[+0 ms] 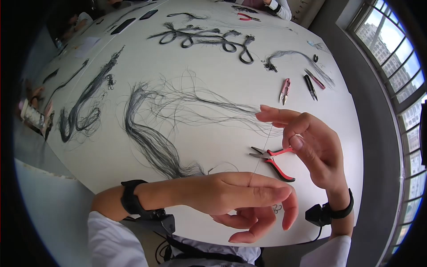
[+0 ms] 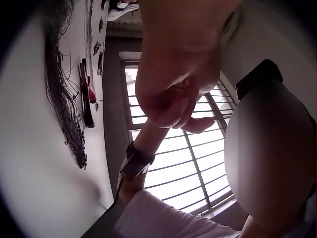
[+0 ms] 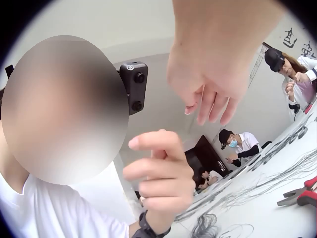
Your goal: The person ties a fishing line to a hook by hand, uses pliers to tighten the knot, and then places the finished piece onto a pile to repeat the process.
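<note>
A thin strand (image 1: 263, 153) runs taut between my two hands. My left hand (image 1: 227, 196), low in front of me, holds its lower end between thumb and index finger, the other fingers loosely bent. Above and to the right, my right hand (image 1: 318, 147) holds the upper end, its index finger reaching out to the left and thumb bent in close to the other fingers; the exact pinch is hidden. Beyond the left hand lies a loose bundle of dark strands (image 1: 153, 144), fanning right. Red-handled pliers (image 1: 280, 171) lie on the table, partly behind the right hand.
Pink snips (image 1: 284, 91), black snips (image 1: 310, 86) and red snips (image 1: 316, 79) lie at the right. More dark bundles lie at the left (image 1: 82, 100), and looped ones (image 1: 200, 38) at the back. Other people sit around the white table; a barred window (image 1: 400, 58) is at the right.
</note>
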Demonstrator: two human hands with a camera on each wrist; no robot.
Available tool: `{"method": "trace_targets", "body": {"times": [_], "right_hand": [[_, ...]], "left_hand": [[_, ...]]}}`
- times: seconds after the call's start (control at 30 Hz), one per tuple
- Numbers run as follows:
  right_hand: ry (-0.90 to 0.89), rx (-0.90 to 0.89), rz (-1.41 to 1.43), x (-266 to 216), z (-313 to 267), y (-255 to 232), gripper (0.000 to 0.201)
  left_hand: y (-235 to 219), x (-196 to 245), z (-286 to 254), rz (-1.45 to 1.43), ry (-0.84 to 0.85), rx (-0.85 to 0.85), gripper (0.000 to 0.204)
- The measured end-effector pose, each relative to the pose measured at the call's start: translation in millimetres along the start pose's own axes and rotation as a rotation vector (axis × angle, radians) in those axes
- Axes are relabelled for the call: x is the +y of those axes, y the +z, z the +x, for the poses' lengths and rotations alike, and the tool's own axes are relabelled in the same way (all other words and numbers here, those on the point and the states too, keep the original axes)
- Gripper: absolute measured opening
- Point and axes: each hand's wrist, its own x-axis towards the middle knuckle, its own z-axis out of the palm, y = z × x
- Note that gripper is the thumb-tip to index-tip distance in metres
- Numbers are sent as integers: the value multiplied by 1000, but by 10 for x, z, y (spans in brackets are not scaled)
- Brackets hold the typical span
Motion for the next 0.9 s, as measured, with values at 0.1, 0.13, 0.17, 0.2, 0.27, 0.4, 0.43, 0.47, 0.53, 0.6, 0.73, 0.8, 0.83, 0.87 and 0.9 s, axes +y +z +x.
{"method": "trace_targets", "body": {"times": [0.1, 0.13, 0.17, 0.2, 0.27, 0.4, 0.43, 0.47, 0.53, 0.6, 0.73, 0.8, 0.83, 0.87, 0.9], "right_hand": [[106, -139, -169, 12, -82, 26, 2], [122, -197, -234, 10, -104, 54, 5], [138, -254, -299, 19, -126, 81, 8], [26, -252, -287, 45, -139, 132, 8], [-53, -277, -297, 153, -173, 236, 11], [-189, -374, -308, 172, -233, 433, 10], [-192, -376, -309, 153, -249, 470, 10], [-189, -422, -238, 111, -266, 499, 9], [-192, -490, -89, -1, -290, 515, 7], [-209, -501, -11, -82, -298, 482, 6], [-179, -449, 80, -380, -288, 351, 7], [-157, -239, 143, -439, -363, 286, 12], [-187, -164, 183, -456, -352, 250, 12], [-195, -86, 217, -502, -344, 235, 13], [-203, -10, 251, -570, -311, 231, 13]], "left_hand": [[-13, 144, -80, -62, 248, 107, 63], [-27, 186, -101, -131, 322, 163, 61], [-35, 220, -116, -200, 396, 216, 60], [-37, 244, -114, -229, 473, 293, 58], [-122, 244, -117, -181, 626, 356, 53], [-250, 233, -106, -62, 752, 585, 45], [-297, 218, -103, -60, 755, 585, 45], [-329, 209, -95, -3, 766, 647, 43], [-377, 184, -96, 54, 778, 710, 42], [-418, 156, -101, 186, 721, 736, 39], [-465, 83, -83, 340, 562, 649, 39], [-441, 43, -55, 399, 470, 576, 41], [-403, 36, -39, 410, 406, 549, 42], [-384, 9, -19, 426, 362, 543, 45], [-380, -5, -8, 426, 361, 539, 45]]}}
